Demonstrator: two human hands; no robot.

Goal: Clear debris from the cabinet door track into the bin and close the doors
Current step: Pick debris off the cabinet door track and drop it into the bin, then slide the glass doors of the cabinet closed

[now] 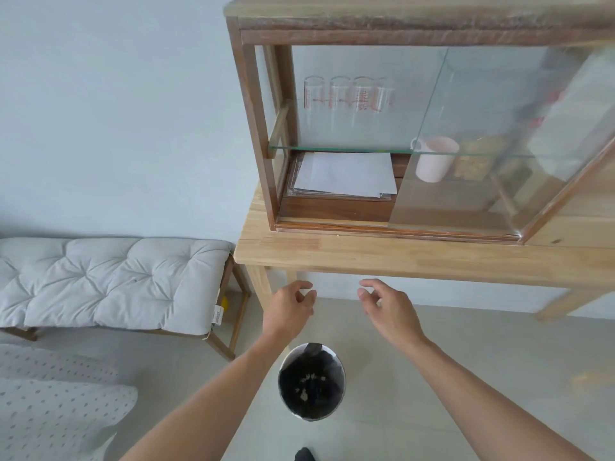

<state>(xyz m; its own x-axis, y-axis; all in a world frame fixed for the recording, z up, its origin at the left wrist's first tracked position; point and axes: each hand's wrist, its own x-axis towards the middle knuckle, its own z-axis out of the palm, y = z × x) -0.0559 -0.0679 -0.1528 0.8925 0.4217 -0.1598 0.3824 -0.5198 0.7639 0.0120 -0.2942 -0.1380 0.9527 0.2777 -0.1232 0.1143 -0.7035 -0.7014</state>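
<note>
Both hands hang below the table's point(399, 257) front edge, over the floor. Left hand point(289, 309) loosely curled, fingers apart, pinching nothing; right hand point(387, 309) the same, fingers slack and spread. The bin point(311, 382) sits on the floor just beneath them, dark-lined, pale scraps inside. Up at the table's left end, the cabinet point(256, 128) has its left half open, the glass door point(466, 144) covering the right, the track point(366, 226) along its front edge.
</note>
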